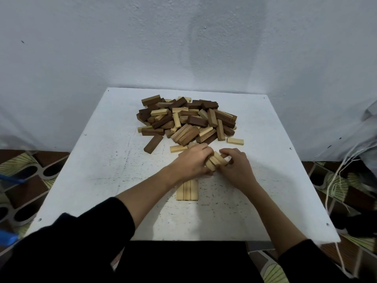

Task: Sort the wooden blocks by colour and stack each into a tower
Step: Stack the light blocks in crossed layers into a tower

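Hands at frame centre: left hand (pixel 191 160) and right hand (pixel 234 167) together grasp a bundle of pale rectangular wooden blocks (pixel 216 161), apparently three. Mixed brown-and-pale block pile (pixel 187 121) above; flat pale row (pixel 187 190) below, on white square table (pixel 102 160)

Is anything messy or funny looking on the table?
Yes, the big pile of blocks at the far side is a jumble, dark and light pieces mixed and lying every which way. Near the person, three light blocks lie neatly side by side. Both hands, left hand and right hand, hold a bundle of light blocks.
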The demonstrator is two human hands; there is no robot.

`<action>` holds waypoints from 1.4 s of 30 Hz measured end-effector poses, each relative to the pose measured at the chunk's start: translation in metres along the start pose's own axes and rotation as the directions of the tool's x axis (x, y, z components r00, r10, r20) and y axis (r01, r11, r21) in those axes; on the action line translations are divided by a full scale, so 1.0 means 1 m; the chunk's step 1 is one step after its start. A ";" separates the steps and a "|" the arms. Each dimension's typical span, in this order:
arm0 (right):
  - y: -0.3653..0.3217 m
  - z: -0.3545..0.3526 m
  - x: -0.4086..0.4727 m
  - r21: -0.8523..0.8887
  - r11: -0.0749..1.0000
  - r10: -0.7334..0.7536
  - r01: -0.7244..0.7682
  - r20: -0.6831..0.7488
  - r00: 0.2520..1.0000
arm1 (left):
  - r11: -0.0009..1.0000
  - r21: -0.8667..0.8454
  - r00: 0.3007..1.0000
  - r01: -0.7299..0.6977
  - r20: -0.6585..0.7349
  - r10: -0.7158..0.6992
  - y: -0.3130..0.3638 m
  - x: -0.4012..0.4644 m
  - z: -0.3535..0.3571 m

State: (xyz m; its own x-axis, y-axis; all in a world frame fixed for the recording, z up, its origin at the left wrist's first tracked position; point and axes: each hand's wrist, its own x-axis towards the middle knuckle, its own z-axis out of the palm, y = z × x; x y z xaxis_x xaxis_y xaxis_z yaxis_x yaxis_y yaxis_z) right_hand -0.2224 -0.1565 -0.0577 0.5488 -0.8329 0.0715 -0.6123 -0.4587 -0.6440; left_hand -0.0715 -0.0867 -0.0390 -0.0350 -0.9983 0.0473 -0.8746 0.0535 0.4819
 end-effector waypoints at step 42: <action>-0.137 0.099 -0.021 0.124 0.903 -0.430 0.412 0.286 0.857 | 0.925 -0.243 0.894 0.291 -0.274 -0.353 -0.090 -0.157 -0.047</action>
State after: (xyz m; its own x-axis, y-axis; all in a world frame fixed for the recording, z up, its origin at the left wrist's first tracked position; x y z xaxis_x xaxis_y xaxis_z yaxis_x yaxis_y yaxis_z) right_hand -0.0935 -0.0456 -0.0461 0.8958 -0.4278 0.1202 -0.2564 -0.7185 -0.6465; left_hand 0.0356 0.0659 -0.0492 0.4103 -0.9051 0.1117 -0.7017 -0.2351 0.6725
